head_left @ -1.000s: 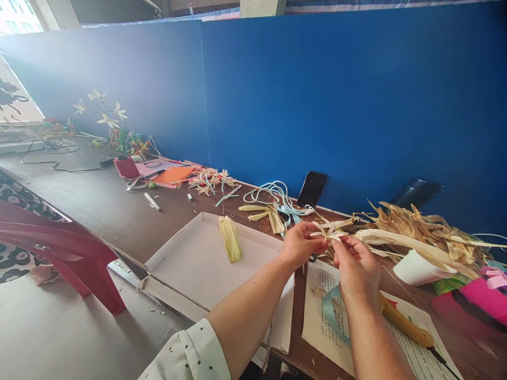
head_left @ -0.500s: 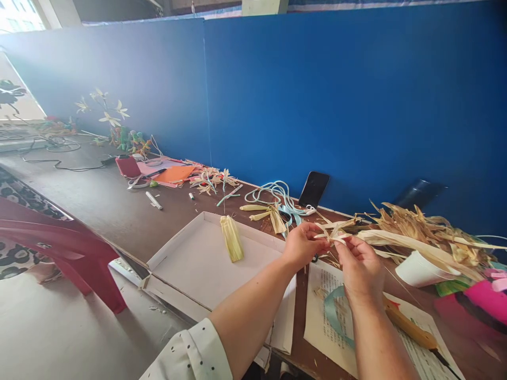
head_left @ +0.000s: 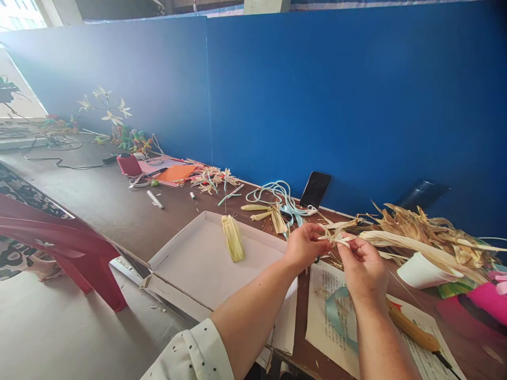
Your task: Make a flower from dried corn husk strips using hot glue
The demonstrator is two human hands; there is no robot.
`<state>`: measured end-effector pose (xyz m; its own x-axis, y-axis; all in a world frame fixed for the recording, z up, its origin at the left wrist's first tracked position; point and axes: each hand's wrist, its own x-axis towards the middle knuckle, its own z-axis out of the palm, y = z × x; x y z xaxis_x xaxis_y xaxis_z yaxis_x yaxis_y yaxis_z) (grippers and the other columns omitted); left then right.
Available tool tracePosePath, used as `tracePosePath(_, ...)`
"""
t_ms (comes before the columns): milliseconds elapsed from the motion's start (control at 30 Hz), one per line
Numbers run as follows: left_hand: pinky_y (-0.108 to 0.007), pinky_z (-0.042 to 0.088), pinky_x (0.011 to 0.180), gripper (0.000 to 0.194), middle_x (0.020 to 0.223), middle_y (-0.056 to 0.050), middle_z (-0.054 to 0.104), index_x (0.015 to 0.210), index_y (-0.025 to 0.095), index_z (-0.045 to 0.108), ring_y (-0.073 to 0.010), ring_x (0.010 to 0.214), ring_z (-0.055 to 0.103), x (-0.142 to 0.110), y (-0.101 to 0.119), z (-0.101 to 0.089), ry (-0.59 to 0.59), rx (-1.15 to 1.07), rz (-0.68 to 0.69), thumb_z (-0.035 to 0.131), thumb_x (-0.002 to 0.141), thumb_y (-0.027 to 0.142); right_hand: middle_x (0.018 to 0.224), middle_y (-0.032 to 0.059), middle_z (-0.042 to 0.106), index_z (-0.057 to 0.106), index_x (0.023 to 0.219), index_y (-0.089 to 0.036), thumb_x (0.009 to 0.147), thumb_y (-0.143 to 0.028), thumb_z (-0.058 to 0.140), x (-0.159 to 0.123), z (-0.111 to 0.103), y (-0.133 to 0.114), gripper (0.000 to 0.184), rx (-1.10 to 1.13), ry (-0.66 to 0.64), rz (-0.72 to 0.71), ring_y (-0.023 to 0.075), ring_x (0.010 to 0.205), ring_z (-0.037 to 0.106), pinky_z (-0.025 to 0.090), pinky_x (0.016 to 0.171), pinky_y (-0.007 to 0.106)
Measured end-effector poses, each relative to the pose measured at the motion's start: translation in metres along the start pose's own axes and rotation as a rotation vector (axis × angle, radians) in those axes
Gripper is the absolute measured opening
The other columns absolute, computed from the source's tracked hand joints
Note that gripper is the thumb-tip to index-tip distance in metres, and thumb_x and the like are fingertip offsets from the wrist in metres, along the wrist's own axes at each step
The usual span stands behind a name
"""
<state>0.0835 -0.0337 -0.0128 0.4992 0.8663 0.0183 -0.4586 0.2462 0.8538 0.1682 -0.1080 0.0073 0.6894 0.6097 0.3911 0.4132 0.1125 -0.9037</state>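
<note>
Between my hands is a small corn husk flower (head_left: 333,235) made of pale, narrow strips. My left hand (head_left: 303,244) pinches it from the left, thumb and fingers together. From the right, the thumb and fingertips of my right hand (head_left: 362,264) close on one of its strips. Both hands are raised over the table beside a heap of dried corn husks (head_left: 420,227). Below my right wrist a light blue ribbon (head_left: 335,314) lies on a printed sheet (head_left: 320,338). A folded greenish husk piece (head_left: 233,240) rests in a shallow white box (head_left: 186,264).
A phone (head_left: 316,190) leans on the blue partition (head_left: 336,95). Pale blue cord (head_left: 273,190) lies beside it. At the right are a tipped white cup (head_left: 425,270) and a yellow-handled tool (head_left: 414,330). Husk flowers (head_left: 216,179) and orange paper (head_left: 174,173) lie further left. A red chair (head_left: 91,264) stands at the left.
The view has shifted slightly, so things sit a little further right. My right fingers have moved a little along the strips; both hands keep hold of the flower.
</note>
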Motion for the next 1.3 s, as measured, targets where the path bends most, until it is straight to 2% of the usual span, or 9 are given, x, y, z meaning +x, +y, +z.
tracePosePath(200,-0.024,0.054,0.062,0.040,0.061,0.005,0.058,0.090,0.018,0.057,-0.0090,0.055,0.057,0.002,-0.005,-0.004,-0.005,0.126,0.038,0.081,0.057,0.019,0.086,0.0066,0.070,0.068,0.098,-0.019,0.068,-0.042,0.067,0.000,-0.002,0.000,0.038,-0.056,-0.019,-0.016,0.0206,0.074,0.064,0.048,0.065,0.030)
tracePosePath(500,-0.024,0.052,0.062,0.040,0.066,0.002,0.065,0.090,0.018,0.058,-0.0109,0.059,0.060,-0.002,0.000,-0.005,-0.017,0.199,0.060,0.082,0.057,0.023,0.079,0.0044,0.068,0.069,0.101,-0.018,0.069,-0.042,0.066,-0.001,-0.003,-0.004,0.041,-0.108,-0.047,0.008,0.0179,0.063,0.059,0.045,0.056,0.027)
tracePosePath(633,-0.023,0.051,0.062,0.042,0.069,0.001,0.066,0.093,0.018,0.059,-0.0113,0.062,0.060,-0.003,0.001,-0.006,-0.027,0.244,0.091,0.082,0.057,0.021,0.076,0.0036,0.068,0.070,0.102,-0.019,0.069,-0.044,0.066,0.000,-0.004,-0.001,0.041,-0.132,-0.047,0.016,0.0179,0.063,0.059,0.045,0.057,0.028)
tracePosePath(867,-0.017,0.043,0.053,0.033,0.068,0.001,0.066,0.095,0.017,0.061,-0.0088,0.058,0.057,-0.002,-0.001,-0.007,-0.016,0.348,0.161,0.069,0.063,0.010,0.081,0.0048,0.069,0.070,0.098,-0.020,0.067,-0.048,0.067,0.001,-0.003,0.000,0.042,-0.107,-0.045,0.023,0.0194,0.069,0.062,0.047,0.064,0.029)
tracePosePath(1300,-0.017,0.039,0.050,0.031,0.073,0.001,0.067,0.096,0.019,0.061,-0.0082,0.058,0.054,-0.009,0.005,-0.007,-0.005,0.425,0.150,0.064,0.065,0.016,0.076,0.0045,0.068,0.069,0.097,-0.018,0.066,-0.049,0.067,0.002,-0.003,0.005,0.044,-0.102,-0.061,0.015,0.0190,0.066,0.060,0.046,0.061,0.029)
